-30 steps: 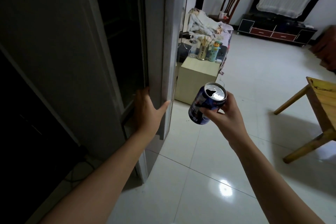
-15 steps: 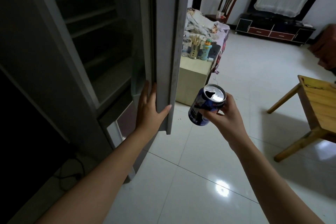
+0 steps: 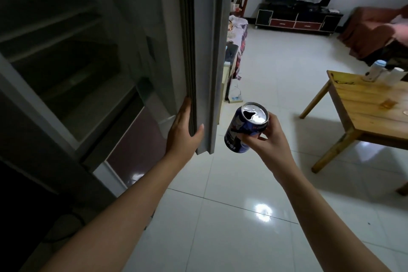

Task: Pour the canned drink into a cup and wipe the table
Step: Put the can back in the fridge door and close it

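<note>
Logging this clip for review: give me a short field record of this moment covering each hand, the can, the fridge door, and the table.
left hand: grips the edge of the fridge door
right hand: holds the can
can: blue, top already open, tilted
fridge door: open, dark shelves visible inside
table: wooden, to the right, some way off across the tiled floor
on table: a pale bottle at the far edge; no cup clearly identifiable
pouring: not yet begun

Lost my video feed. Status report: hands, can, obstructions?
Left hand grips fridge door edge. Right hand holds opened can, upright-ish. Table ahead right, path over floor looks unobstructed.
</note>
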Action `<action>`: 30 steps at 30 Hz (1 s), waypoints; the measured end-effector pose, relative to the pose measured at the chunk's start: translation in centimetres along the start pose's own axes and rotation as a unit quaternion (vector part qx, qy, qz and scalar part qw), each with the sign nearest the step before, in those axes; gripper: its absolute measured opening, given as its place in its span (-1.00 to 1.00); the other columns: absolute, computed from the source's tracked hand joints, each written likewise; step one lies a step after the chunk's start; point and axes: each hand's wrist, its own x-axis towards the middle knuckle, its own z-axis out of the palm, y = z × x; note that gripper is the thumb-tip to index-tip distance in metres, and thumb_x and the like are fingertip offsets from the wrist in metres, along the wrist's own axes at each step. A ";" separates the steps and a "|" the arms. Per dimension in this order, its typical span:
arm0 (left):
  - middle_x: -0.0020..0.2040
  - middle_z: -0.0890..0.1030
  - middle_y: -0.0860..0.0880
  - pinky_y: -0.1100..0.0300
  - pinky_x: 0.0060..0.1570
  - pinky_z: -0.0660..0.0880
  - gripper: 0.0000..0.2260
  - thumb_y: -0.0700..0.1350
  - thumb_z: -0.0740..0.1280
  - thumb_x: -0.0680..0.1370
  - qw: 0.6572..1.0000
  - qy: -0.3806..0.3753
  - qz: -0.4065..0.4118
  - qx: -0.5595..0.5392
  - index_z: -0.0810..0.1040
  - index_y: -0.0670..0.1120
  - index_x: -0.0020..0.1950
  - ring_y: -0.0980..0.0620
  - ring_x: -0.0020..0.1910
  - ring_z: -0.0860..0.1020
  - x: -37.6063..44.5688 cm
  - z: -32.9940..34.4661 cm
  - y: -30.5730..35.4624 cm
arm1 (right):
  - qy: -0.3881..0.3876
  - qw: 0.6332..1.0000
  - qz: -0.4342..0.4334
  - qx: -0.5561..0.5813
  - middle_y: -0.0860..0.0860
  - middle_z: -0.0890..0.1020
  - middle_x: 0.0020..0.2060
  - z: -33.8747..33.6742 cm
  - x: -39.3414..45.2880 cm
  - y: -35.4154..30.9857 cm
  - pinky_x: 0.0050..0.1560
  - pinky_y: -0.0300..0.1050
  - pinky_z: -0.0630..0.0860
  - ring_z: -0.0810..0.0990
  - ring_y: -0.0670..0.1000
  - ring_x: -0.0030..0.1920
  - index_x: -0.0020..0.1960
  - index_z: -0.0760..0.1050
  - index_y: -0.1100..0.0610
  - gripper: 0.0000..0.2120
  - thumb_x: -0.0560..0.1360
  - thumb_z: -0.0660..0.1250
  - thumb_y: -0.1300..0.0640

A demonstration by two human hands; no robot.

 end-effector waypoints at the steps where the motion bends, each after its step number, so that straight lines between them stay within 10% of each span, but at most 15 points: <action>1: 0.52 0.12 0.05 0.32 0.37 0.13 -0.39 -0.14 0.29 0.55 1.000 -0.003 0.008 0.000 0.05 -0.02 0.51 0.20 0.44 0.10 0.4 0.6 0.3 | 0.006 1.000 -0.001 0.000 -0.02 0.53 0.14 -0.4 0.2 0.1 0.10 -0.19 0.50 0.50 -0.01 0.18 0.30 0.32 0.10 -0.41 0.34 0.44 0.33; 9: 0.52 0.14 0.05 0.49 0.29 0.05 -0.41 -0.25 0.23 0.53 0.998 -0.044 0.042 -0.020 0.08 -0.04 0.51 0.14 0.48 0.13 3.9 5.3 2.0 | 0.067 0.998 0.013 0.003 -0.06 0.56 0.08 -3.7 1.7 1.2 0.02 -0.22 0.50 0.53 -0.06 0.13 0.25 0.36 0.06 -0.40 0.25 0.47 0.21; 19: 0.54 0.08 0.04 0.21 0.36 0.26 -0.40 -0.25 0.19 0.54 0.993 -0.101 0.053 -0.023 0.01 -0.02 0.52 0.04 0.49 0.15 8.4 9.8 4.2 | 0.110 0.993 0.029 -0.015 -0.02 0.54 0.14 -7.6 3.5 2.2 0.14 -0.04 0.52 0.50 -0.02 0.18 0.26 0.34 0.02 -0.39 0.29 0.50 0.23; 30: 0.55 0.02 0.04 -0.03 0.37 0.31 -0.40 -0.13 0.19 0.57 0.984 -0.172 0.051 0.015 -0.04 0.02 0.52 -0.04 0.50 0.13 13.3 12.7 5.7 | 0.130 0.990 0.032 -0.034 0.02 0.52 0.14 -9.7 5.6 2.8 0.00 -0.31 0.50 0.49 0.00 0.17 0.25 0.31 0.03 -0.42 0.33 0.45 0.33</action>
